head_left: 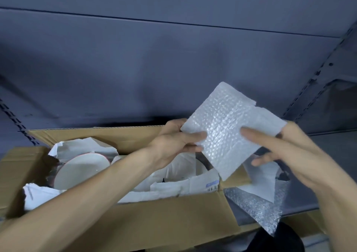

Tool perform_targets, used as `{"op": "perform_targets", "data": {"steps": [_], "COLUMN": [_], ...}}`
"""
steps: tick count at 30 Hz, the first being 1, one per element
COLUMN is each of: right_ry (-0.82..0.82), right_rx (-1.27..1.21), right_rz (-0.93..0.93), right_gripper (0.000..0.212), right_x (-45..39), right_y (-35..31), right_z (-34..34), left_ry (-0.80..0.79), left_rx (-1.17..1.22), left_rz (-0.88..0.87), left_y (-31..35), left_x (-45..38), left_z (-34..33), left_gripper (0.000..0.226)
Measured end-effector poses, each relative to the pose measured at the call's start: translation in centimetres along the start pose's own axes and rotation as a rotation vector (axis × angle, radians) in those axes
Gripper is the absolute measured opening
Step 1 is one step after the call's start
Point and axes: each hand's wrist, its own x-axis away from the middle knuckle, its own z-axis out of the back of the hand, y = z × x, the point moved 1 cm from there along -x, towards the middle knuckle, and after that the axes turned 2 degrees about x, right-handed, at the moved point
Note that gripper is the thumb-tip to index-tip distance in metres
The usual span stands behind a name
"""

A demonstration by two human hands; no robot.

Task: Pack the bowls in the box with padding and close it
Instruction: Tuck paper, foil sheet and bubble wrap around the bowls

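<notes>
An open cardboard box (164, 219) stands in front of me with its flaps spread. Inside at the left lies a white bowl with a reddish rim (81, 170), nested in white foam padding (77, 147). Another white bowl (185, 168) shows partly under my left arm. Above the box's right end I hold up a folded sheet of bubble wrap (226, 128). My left hand (173, 145) pinches its left edge. My right hand (286, 151) grips its right side, fingers stretched over the front.
A second piece of bubble wrap (258, 207) lies over the box's right flap. A white label with a barcode (212, 186) sits on padding inside. Grey shelf wall (173, 58) rises behind, with a slotted upright (320, 77) at right.
</notes>
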Motion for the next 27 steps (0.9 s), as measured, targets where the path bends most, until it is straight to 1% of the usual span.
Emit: {"op": "perform_targets", "data": {"steps": [2, 4, 6, 7, 8, 9, 11, 12, 14, 16, 19, 21, 22, 24, 27], "right_ry": [0.153, 0.298, 0.409, 0.446, 0.475, 0.499, 0.514, 0.51, 0.491, 0.46, 0.461, 0.483, 0.497, 0.511, 0.484], "right_rx": [0.137, 0.25, 0.388, 0.459, 0.535, 0.61, 0.748, 0.791, 0.795, 0.696, 0.564, 0.491, 0.481, 0.512, 0.54], "right_rz": [-0.03, -0.023, 0.034, 0.073, 0.123, 0.178, 0.276, 0.287, 0.297, 0.296, 0.305, 0.323, 0.324, 0.319, 0.333], "right_gripper": [0.052, 0.038, 0.026, 0.024, 0.022, 0.021, 0.022, 0.02, 0.017, 0.018, 0.023, 0.015, 0.016, 0.023, 0.022], "right_x": [-0.2, -0.6, -0.3, -0.1, 0.1, 0.3, 0.7, 0.8, 1.0, 1.1, 1.3, 1.4, 1.3, 1.1, 1.0], "right_y": [0.5, 1.0, 0.9, 1.0, 1.3, 1.4, 1.8, 2.0, 2.4, 2.9, 3.3, 3.5, 3.6, 3.8, 3.5], "right_z": [-0.3, -0.8, -1.6, -2.0, -2.3, -2.6, -3.2, -3.4, -3.9, -4.5, -5.4, -5.6, -5.7, -5.7, -6.2], "left_ry": [0.029, 0.08, 0.195, 0.247, 0.277, 0.284, 0.243, 0.211, 0.148, 0.131, 0.219, 0.298, 0.323, 0.31, 0.243], "left_rx": [-0.031, -0.172, -0.469, -0.632, -0.781, -0.894, -1.012, -1.041, -1.109, -1.182, -1.188, -1.214, -1.222, -1.178, -1.022], "left_rz": [0.016, 0.029, 0.018, 0.013, 0.007, 0.009, 0.033, 0.05, 0.085, 0.109, 0.106, 0.072, 0.052, 0.052, 0.076], "left_y": [-0.2, -0.2, 0.0, 0.2, 0.3, 0.2, -0.1, -0.3, -1.2, -1.9, -2.4, -2.3, -2.2, -2.0, -1.9], "left_x": [-0.3, -0.8, -1.3, -1.5, -1.7, -2.0, -2.2, -2.2, -2.2, -2.4, -2.7, -2.9, -2.8, -2.5, -2.1], "left_z": [-0.7, -1.1, -1.1, -1.1, -1.0, -0.9, -0.6, -0.6, -0.6, -0.8, -0.9, -0.6, -0.4, 0.0, 0.3], "left_gripper": [0.035, 0.031, 0.021, 0.022, 0.029, 0.036, 0.04, 0.039, 0.039, 0.04, 0.037, 0.034, 0.032, 0.032, 0.029]}}
